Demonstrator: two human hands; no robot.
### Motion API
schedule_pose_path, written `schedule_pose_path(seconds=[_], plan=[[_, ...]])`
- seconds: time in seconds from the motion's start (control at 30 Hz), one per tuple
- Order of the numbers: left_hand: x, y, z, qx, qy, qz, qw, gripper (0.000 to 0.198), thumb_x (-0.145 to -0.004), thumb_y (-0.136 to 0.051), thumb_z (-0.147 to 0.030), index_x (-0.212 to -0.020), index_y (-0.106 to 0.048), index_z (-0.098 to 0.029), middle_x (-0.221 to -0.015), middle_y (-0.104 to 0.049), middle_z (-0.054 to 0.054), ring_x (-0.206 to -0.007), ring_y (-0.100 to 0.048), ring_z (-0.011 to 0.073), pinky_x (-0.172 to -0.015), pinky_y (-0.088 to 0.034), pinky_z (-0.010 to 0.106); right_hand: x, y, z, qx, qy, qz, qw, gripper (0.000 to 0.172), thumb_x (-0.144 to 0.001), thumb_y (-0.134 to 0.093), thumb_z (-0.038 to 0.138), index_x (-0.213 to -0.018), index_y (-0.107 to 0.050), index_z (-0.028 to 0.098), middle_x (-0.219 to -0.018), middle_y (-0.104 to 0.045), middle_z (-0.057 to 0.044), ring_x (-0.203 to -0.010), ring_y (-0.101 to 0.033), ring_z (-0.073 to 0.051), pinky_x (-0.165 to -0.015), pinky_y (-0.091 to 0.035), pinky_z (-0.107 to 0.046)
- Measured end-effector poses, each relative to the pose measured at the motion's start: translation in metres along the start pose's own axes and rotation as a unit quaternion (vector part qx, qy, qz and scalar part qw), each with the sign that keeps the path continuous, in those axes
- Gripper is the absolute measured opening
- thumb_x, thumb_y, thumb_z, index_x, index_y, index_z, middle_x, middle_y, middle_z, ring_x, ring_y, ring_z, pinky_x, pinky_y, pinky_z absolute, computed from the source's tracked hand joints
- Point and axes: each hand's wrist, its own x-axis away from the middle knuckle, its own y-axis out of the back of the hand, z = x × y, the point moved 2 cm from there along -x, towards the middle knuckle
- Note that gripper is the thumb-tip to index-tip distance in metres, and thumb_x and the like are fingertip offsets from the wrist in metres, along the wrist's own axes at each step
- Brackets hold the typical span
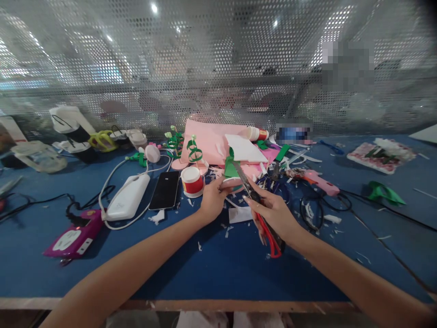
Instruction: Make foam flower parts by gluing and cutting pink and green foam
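Observation:
My left hand (215, 197) is closed on a pale pink, round-edged piece (231, 183) with a whitish rim; its exact kind is not clear. In my right hand (269, 210) is a pair of scissors (272, 243) with red and black handles, the fingers wrapped around them. Their dark blades (241, 175) point up and to the left, close beside the pale piece. A green paper piece (231, 167) lies just behind the blades. To the left of my left hand stands a red and white paper cup (192, 181), and a white paper scrap (240, 214) lies below the hands.
Pink paper sheets (205, 141), a white sheet (244, 148) and stacked cups (256, 133) lie behind. On the left are a phone (165, 190), a white power bank (128, 198) and a purple power strip (75, 234). A pink glue gun (321, 181) with a black cable lies right.

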Motion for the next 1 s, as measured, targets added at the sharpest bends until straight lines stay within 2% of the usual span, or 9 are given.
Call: schedule_pose_path(seconds=[0.1, 0.37, 0.57, 0.77, 1.0], plan=[[0.0012, -0.0013, -0.0037, 0.056, -0.005, 0.019, 0.998, 0.028, -0.077, -0.052, -0.009, -0.103, -0.061, -0.016, -0.097, -0.070, 0.004, -0.088, -0.064, 0.0164, -0.077, -0.052, 0.027, 0.0007, -0.0007, 0.0014, -0.003, -0.001, 0.003, 1.000, 0.075, -0.079, -0.058, 0.037, -0.145, -0.022, 0.027, -0.047, -0.050, 0.009, -0.030, -0.048, -0.010, -0.028, -0.042, -0.021], [0.0025, -0.0039, -0.0102, 0.094, -0.016, 0.044, 0.994, 0.028, -0.075, -0.052, -0.005, -0.096, -0.064, -0.017, -0.098, -0.070, 0.004, -0.094, -0.064, 0.0168, -0.083, -0.053, 0.030, 0.0026, -0.0011, 0.0057, -0.035, -0.027, 0.009, 0.999, 0.078, -0.078, -0.058, 0.037, -0.145, -0.020, 0.028, -0.048, -0.051, 0.009, -0.029, -0.045, -0.009, -0.027, -0.044, -0.022], [0.0017, -0.0043, -0.0062, 0.155, 0.010, -0.002, 0.988, 0.025, -0.078, -0.052, -0.010, -0.101, -0.061, -0.016, -0.099, -0.070, 0.005, -0.092, -0.066, 0.0186, -0.081, -0.055, 0.034, 0.0041, -0.0046, 0.0053, -0.045, -0.037, 0.036, 0.998, 0.082, -0.078, -0.059, 0.039, -0.146, -0.015, 0.027, -0.047, -0.049, 0.009, -0.029, -0.045, -0.010, -0.026, -0.044, -0.024], [0.0042, -0.0035, -0.0084, 0.035, -0.030, 0.035, 0.998, 0.017, -0.079, -0.055, -0.011, -0.090, -0.066, -0.017, -0.091, -0.070, 0.003, -0.085, -0.064, 0.0161, -0.078, -0.052, 0.028, 0.0039, -0.0038, 0.0038, -0.035, -0.024, 0.025, 0.999, 0.079, -0.078, -0.059, 0.038, -0.145, -0.017, 0.030, -0.047, -0.049, 0.010, -0.028, -0.046, -0.010, -0.026, -0.045, -0.025], [0.0042, -0.0015, -0.0099, -0.053, -0.031, 0.004, 0.998, 0.019, -0.080, -0.052, -0.007, -0.090, -0.064, -0.018, -0.085, -0.069, 0.004, -0.078, -0.062, 0.0155, -0.071, -0.050, 0.027, 0.0018, -0.0022, 0.0007, 0.017, -0.007, 0.017, 1.000, 0.075, -0.079, -0.057, 0.036, -0.145, -0.022, 0.026, -0.045, -0.049, 0.010, -0.029, -0.048, -0.010, -0.028, -0.042, -0.021]])
